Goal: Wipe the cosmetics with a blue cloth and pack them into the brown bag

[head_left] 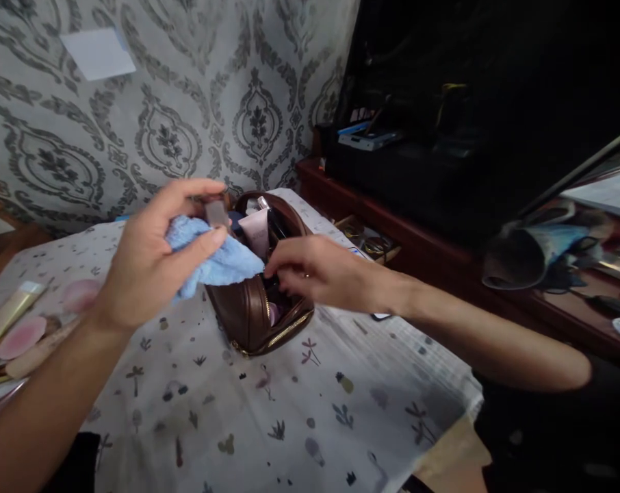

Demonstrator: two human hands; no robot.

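Observation:
My left hand (150,253) is closed around a light blue cloth (222,263) and a small greyish see-through block-shaped item (217,213), held between fingers and thumb above the table. A brown cosmetic bag (238,308) with a gold zipper stands unzipped below and to the right. Into its opening reaches my right hand (323,270), the fingers curled together and their tips partly hidden; whatever they grip cannot be made out. A pale pink tube (256,231) stands upright in the bag among dark items. The cloth's tip comes close to my right fingers.
A white patterned tablecloth (269,418) covers the table. At the left lie several cosmetics, including a cream-coloured tube (15,311) and pink puffs (25,335). A dark screen (474,137) rises at the right beside a red-brown wooden cabinet (341,198). The patterned wall stands behind.

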